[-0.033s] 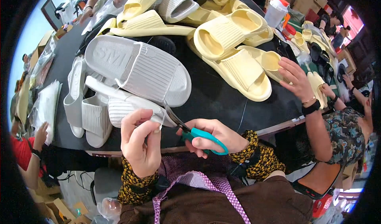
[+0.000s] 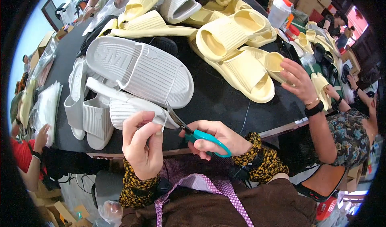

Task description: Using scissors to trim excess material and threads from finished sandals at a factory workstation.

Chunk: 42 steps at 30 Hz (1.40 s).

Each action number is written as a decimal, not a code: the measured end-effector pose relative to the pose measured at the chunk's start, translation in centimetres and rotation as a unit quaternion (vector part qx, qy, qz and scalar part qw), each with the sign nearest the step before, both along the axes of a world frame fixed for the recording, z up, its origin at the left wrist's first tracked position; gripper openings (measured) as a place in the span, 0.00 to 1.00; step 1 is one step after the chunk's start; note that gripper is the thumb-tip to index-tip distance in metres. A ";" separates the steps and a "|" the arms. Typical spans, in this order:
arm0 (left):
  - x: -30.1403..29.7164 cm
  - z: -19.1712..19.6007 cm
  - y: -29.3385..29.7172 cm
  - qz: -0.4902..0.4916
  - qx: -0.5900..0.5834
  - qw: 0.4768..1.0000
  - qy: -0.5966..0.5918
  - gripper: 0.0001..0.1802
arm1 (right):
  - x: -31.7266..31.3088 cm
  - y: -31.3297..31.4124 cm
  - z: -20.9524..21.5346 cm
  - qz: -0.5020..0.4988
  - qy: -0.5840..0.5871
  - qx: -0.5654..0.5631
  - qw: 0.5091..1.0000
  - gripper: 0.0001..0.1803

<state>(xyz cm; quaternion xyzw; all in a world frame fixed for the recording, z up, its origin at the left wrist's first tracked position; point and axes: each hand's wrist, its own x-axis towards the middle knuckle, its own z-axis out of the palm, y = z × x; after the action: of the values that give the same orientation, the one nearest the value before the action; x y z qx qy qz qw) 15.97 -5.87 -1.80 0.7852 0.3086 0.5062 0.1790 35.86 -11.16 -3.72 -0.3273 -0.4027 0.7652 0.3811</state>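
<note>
Just below the large grey slide [image 2: 140, 72], a person's right grip [image 2: 223, 136] is closed around the teal handles of a pair of scissors [image 2: 201, 135]. The scissors' long axis slants, dark blades pointing up and left toward the large grey slide's toe; how far the blades are parted is hard to tell. Beneath that same toe, the left grip [image 2: 142, 146], thumb and finger pinched together with almost no gap, holds a thin pale strand [image 2: 165, 120] near the blades. The large grey slide lies diagonally, footbed up, heel to the upper left and toe to the lower right. Other grey slides [image 2: 97, 120] rest to its lower left on the black tabletop [image 2: 225, 106]; yellow slides [image 2: 249, 76] are heaped above and right of it.
</note>
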 end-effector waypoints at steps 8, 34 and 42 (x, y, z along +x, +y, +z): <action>0.0 0.5 -0.1 -0.008 0.003 1.000 0.001 0.08 | 0.2 -0.5 0.7 -0.024 -0.018 0.015 0.999 0.19; -0.8 1.3 -0.9 -0.278 -0.258 0.907 -0.182 0.06 | -1.8 1.4 1.4 -0.309 -0.476 0.438 0.697 0.27; -8.5 1.4 -3.1 -0.131 -0.333 0.930 -0.082 0.07 | -2.3 1.8 0.9 -0.324 -0.464 0.397 0.723 0.26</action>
<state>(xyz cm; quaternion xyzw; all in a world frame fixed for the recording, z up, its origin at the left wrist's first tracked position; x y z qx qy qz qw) 7.49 -8.92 -0.37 0.6694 0.3383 0.4093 0.5195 33.52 -9.35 -2.79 -0.5706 -0.6658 0.1178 0.4661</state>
